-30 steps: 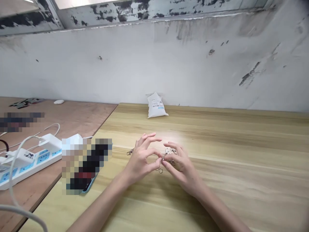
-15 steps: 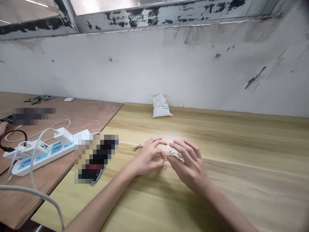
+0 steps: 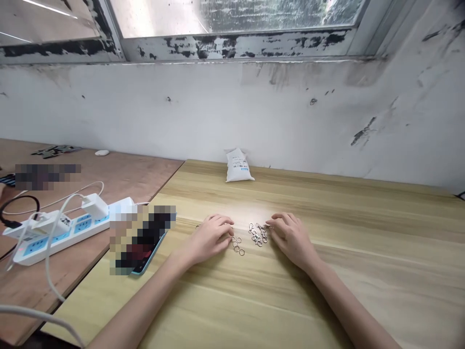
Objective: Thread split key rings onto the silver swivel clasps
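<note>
My left hand lies palm down on the pale wooden table, with its fingertips beside a small group of linked metal split rings. My right hand rests the same way, just right of a cluster of silver swivel lobster clasps, its fingertips touching or almost touching them. Neither hand holds anything. A small metal piece barely shows past my left hand, mostly hidden by it.
A white sachet leans against the wall at the table's far edge. To the left are a phone in a blue case, partly blurred out, and a white power strip with cables on a lower plywood table.
My hands have moved apart and lowered to the table, no longer pinching together over the metal pieces. The rings and clasps now lie uncovered between them. The view has tilted slightly upward.
</note>
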Tool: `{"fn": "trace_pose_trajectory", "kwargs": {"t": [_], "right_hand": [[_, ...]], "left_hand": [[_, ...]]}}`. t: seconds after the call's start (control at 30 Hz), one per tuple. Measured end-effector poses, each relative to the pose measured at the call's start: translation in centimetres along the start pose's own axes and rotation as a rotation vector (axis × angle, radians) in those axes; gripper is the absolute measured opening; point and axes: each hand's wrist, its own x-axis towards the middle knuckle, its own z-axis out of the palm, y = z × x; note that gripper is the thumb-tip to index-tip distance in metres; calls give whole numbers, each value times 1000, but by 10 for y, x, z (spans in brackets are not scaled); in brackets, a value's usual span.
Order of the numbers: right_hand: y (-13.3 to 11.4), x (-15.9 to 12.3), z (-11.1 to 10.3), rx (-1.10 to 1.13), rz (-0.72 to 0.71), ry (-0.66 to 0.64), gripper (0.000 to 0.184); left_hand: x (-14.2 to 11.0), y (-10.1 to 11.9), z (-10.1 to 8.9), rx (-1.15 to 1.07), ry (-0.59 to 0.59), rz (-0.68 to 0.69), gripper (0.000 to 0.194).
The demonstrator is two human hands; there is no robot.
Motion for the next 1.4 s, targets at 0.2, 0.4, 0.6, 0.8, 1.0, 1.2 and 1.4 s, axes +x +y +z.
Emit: {"fn": "trace_pose_trajectory", "kwargs": {"t": [0.2,0.4,0.6,0.8,1.0,1.2,1.4], "right_hand": [[-31,6,7,35,-74,-109,39],[-34,4,8,5,-171,-221,35],[-55,-7,-3,-24,-187,-180,33],[-88,-11,-3,-8,-271,-213,33],[-86,-21,-8,14,-250,-196,29],[-91,-12,-1,26,-213,-60,22],[-98,-1,9,-16,-265,23,12]], "left_hand": [[-3,39,19,145,-15,-15,36],[-22,25,12,147,-29,37,29],[-39,-3,-11,175,100,-120,27],[-19,13,3,271,35,101,21],[-19,9,4,318,61,124,21],[-21,8,5,334,47,132,22],[-21,10,5,343,39,118,23]]}}
